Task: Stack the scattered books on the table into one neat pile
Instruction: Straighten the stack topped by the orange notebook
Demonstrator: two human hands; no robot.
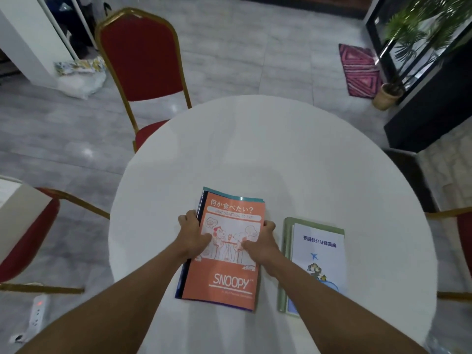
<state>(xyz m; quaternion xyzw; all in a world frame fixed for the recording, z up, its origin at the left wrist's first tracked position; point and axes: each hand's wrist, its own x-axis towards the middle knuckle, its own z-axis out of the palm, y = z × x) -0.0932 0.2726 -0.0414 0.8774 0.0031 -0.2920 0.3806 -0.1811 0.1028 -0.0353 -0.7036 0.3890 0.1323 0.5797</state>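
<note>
Main pile: a thin orange softcover book printed "SNOOPY" (224, 254) lies on top of a pile near the front middle of the round white table (255, 149); teal (229, 196) and dark blue (182, 274) edges of the books beneath show at its far and left sides.
Left hand (192, 232): clamped on the pile's left edge, thumb flat on the orange cover.
Right hand (260, 241): clamped on the right edge, thumb likewise on the cover.
Second pile: a white booklet with blue Chinese lettering (319, 254) rests on a pale green book (287, 251), just beside the main pile on the right and apart from it.
Risk, misalignment: the lower books already sit askew; uneven pressing from either side would likely skew them further.
Risk, slip: the covers look glossy; lifting the pile by its edges could let a lower book slide out.
Risk, edge: the second pile lies close to the near rim and could be nudged off.
Containers: none on the table; a woven pot (387, 97) on the floor holds a green plant (419, 29).
</note>
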